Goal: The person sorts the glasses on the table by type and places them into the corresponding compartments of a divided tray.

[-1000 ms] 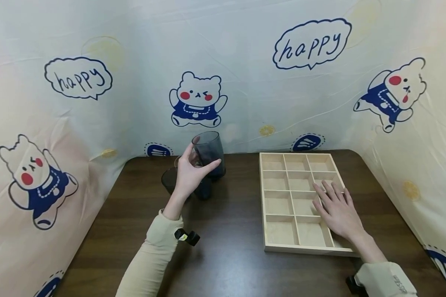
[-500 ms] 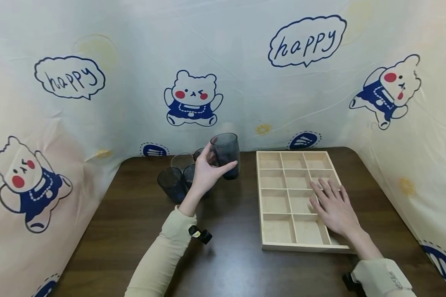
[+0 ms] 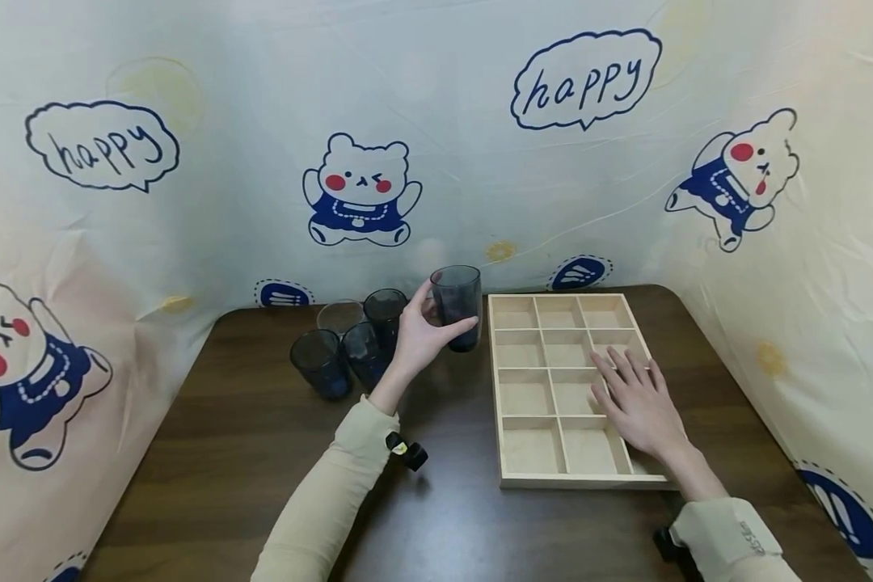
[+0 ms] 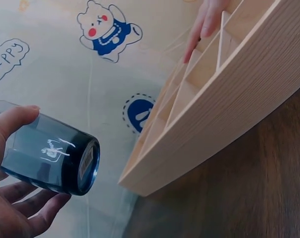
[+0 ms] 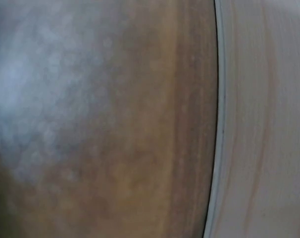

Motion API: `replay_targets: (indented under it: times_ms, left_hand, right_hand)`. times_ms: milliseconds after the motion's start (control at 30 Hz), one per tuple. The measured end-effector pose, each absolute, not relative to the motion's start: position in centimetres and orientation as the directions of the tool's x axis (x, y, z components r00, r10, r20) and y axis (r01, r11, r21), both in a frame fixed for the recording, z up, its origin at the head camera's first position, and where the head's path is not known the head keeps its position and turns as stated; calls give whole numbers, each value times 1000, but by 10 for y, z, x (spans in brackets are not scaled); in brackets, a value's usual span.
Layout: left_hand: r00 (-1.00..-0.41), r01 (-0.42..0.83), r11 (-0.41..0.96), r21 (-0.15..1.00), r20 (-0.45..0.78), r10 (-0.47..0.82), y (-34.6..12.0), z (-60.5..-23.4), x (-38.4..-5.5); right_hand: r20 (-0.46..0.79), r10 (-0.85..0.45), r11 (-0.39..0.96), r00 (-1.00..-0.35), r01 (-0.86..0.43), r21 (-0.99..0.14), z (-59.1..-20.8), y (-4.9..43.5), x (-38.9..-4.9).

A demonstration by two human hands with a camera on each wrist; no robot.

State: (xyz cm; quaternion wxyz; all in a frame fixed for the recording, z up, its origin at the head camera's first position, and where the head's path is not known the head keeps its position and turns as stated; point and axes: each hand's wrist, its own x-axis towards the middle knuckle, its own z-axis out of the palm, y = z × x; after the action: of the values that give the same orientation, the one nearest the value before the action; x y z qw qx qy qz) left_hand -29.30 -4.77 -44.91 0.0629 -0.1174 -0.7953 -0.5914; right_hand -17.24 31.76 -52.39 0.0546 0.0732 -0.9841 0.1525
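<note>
My left hand (image 3: 418,338) grips a translucent dark blue drinking glass (image 3: 461,295), thumb on the near side and fingers behind. Seen from the left wrist, the glass (image 4: 48,148) has white lettering and a barcode sticker under its thick base. It is just left of a shallow wooden tray (image 3: 582,482) divided into square compartments. My right hand (image 3: 642,412) rests over the tray's right side, fingers spread and fairly straight. In the right wrist view only the tray's pale wooden side (image 5: 269,124) and the table show; the hand is out of that view.
Several more glasses stand grouped to the left: a dark one (image 3: 322,368) in front, another dark one (image 3: 385,311) behind, and a clear-looking one (image 3: 340,314). A printed cloth (image 3: 466,162) hangs behind the dark brown table (image 3: 211,453).
My left hand has carried the glass rightward, away from the other glasses and closer to the tray. The right hand stays on the tray, while the head view shifts slightly.
</note>
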Motion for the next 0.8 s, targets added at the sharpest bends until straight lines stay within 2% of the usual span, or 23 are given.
replay_targets:
  times_ms: [800]
  left_hand:
    - [-967,232,142,962,212,142,18,-476,-326]
  right_hand:
    - [148,-120,949,-982,-157,-272,-526,313,-171]
